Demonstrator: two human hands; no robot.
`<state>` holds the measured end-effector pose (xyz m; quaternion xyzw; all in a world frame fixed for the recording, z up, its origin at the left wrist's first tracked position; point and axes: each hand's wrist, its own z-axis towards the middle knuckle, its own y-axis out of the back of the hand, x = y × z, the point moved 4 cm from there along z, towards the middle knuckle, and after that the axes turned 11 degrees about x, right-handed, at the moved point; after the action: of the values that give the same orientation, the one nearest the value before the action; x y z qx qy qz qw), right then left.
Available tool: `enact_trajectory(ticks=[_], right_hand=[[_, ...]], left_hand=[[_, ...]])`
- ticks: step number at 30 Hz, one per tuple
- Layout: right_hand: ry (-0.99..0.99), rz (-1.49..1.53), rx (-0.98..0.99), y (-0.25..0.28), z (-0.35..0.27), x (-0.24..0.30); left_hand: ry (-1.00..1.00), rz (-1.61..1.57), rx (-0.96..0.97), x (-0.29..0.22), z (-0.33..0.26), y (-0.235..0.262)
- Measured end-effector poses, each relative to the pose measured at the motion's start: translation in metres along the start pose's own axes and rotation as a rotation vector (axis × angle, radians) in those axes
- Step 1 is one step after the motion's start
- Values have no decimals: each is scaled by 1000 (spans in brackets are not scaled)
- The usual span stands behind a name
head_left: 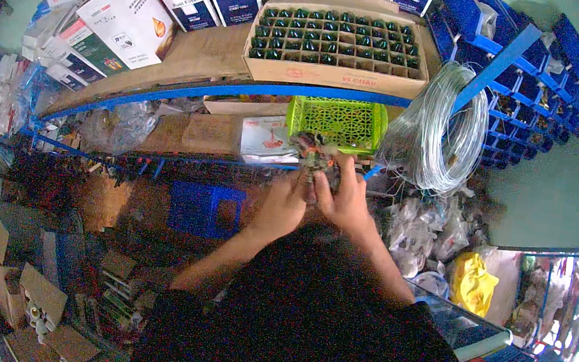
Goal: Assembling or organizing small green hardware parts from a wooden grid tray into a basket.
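Both my hands are raised in front of the shelf, closed on one small mottled bundle (314, 156) with dark, green and orange patches. It is blurred, and I cannot make out its kind. My left hand (284, 207) grips it from the left and below, its fingers partly hidden. My right hand (347, 198) holds its right side, the thumb lying across the front. Just behind the bundle, a lime-green plastic basket (375, 130) stands on the lower shelf. Left of the basket is a white printed box (264, 137).
On the upper shelf, a cardboard tray (306, 74) holds rows of dark green bulb-shaped items beside filter boxes (129, 23). A coil of silver wire (447, 141) hangs at right, near blue parts bins (513, 110). A yellow bag (474, 282) and open cartons (44, 294) lie lower.
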<state>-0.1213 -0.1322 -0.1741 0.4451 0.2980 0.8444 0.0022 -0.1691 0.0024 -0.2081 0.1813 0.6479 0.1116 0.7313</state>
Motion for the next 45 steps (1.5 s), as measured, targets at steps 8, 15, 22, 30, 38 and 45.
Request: enact_trajectory(ticks=[8, 15, 22, 30, 38, 45], right_hand=[[-320, 482, -239, -8, 7, -15], [-506, 1853, 136, -30, -3, -45], [-690, 1667, -290, -47, 2, -29], [-493, 450, 3, 7, 12, -11], [-187, 654, -116, -13, 6, -20], [-350, 510, 4, 5, 11, 0]], left_hand=[[-341, 403, -219, -53, 11, 23], [-310, 90, -353, -51, 9, 40], [-313, 338, -256, -44, 21, 24], [-201, 257, -568, -48, 12, 49], [-288, 260, -457, -54, 24, 43], [-264, 280, -368, -65, 10, 34]])
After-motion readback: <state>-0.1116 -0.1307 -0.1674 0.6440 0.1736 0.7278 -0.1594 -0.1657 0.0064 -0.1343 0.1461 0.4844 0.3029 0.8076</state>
